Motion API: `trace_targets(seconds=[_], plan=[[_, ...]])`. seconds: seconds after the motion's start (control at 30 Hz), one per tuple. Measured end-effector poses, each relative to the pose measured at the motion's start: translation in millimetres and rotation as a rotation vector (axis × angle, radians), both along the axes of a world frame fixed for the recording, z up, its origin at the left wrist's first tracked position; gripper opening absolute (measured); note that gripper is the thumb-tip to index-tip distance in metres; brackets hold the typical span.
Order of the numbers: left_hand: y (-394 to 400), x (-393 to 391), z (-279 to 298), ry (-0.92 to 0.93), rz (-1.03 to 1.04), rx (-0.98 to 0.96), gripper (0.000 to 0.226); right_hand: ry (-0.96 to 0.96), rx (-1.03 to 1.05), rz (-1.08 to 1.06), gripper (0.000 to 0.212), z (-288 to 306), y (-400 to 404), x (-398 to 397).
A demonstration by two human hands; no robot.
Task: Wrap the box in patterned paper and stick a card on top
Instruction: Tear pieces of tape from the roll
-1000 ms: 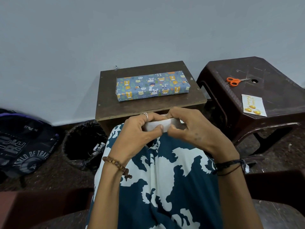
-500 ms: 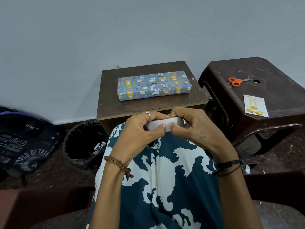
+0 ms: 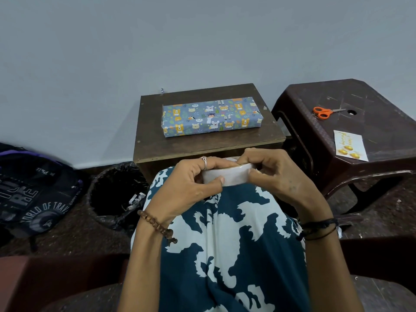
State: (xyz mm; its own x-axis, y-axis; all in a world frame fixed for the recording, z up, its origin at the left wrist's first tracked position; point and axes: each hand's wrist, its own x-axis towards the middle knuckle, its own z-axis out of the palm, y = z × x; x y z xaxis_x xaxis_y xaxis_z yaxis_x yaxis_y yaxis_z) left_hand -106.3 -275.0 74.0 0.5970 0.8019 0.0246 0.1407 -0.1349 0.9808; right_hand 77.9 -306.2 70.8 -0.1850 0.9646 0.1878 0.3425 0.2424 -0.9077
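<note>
We can read print only on the dark navy fabric backpack with purple trim (image 3: 33, 190) lying on the floor at the left: large pale letters "RE" above the curved words "WORLD OF TRAV", the rest hidden by a fold. We see gold script on the small white card with gold ornaments (image 3: 350, 147) on the dark brown plastic stool (image 3: 382, 122), too small to read.

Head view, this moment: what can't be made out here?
- Tape roll: mostly covered by the left hand and right hand; whether a loose end is lifted is hidden under the fingers.
- Card on the plastic stool: gold writing too small to read.
- Bin: contents lost in shadow.
- Backpack: cut off by the left edge.
</note>
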Motion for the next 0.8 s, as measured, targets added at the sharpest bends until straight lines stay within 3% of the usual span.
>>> trace_targets(seconds=[0.13,0.3,0.53,0.8], plan=[[1,-3,-1,-0.014,-0.034,-0.012,0.034,0.059,-0.026,0.036,0.031,-1,0,2],[0,-3,0,-0.029,-0.045,-0.012,0.039,0.114,-0.051,0.021,0.025,-2,0,2],[1,12,-3,-0.033,0.146,0.006,0.026,0.062,-0.020,-0.088,0.011,-4,3,-10],[-3,15,1,-0.098,0.169,-0.038,0.037,0.393,0.038,-0.167,0.019,-9,10,-11]])
